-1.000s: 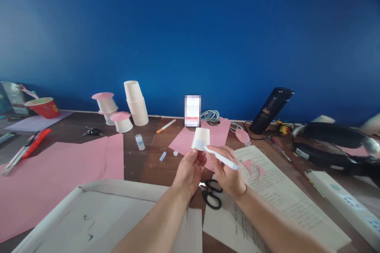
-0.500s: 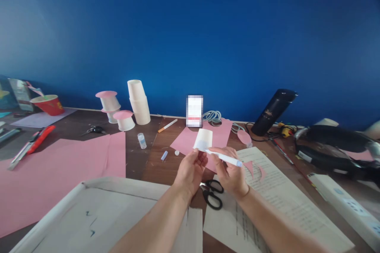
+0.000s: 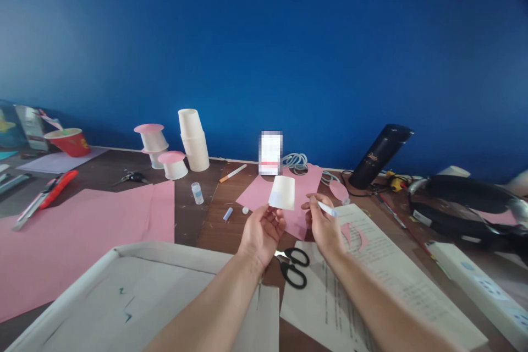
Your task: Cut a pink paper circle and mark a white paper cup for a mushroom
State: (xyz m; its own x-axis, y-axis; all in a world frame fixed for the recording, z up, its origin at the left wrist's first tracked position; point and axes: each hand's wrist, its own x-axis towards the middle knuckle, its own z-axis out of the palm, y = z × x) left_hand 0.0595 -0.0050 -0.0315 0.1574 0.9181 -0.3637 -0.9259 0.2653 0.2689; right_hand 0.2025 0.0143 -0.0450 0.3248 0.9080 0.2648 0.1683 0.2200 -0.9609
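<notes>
Paper cup [image 3: 282, 193] | left hand [image 3: 260, 232] pinches it, inverted | right hand [image 3: 324, 225] grips pen [image 3: 329, 209]

The small white paper cup [image 3: 282, 193] looks matt and smooth. The dark brown table [image 3: 214, 220] shows wood grain. The tall black flask [image 3: 378, 155] has a glossy finish.

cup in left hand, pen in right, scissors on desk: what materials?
Cup: looks like thin white paper, matte, held upside down in the left hand. Pen in the right hand: probably plastic, smooth white barrel with a pale blue end. Scissors: glossy black handles, likely plastic; blades look like bare metal.
</notes>
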